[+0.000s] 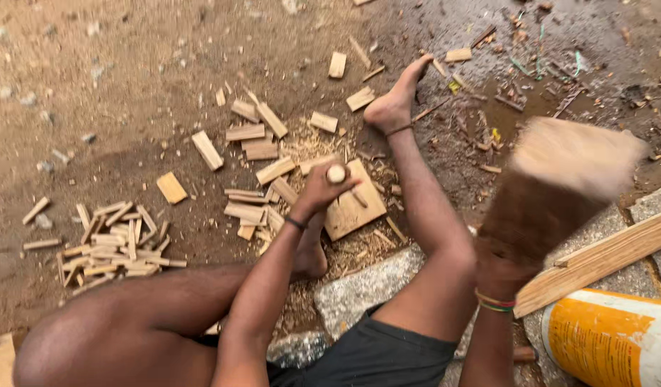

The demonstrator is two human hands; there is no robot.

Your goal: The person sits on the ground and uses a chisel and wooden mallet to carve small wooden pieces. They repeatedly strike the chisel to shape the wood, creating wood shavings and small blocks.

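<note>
Right hand (513,247) clenches a blurred mallet (570,154); left hand (319,190) grasps a peg (336,173) over scattered wood offcuts (251,132).

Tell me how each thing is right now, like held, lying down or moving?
Left hand: gripping a round-ended tool handle upright on the flat wood block.
Right hand: raised, holding a blurred wooden mallet.
Thin wood sticks: lying heaped.
Yellow container: on its side.

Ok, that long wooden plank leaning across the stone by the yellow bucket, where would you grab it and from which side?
Grip the long wooden plank near its middle, coming from above, fingers across its narrow width. It lies slanted on the stone slab, with its lower end tucked behind the raised right hand and close to the yellow bucket.
</note>
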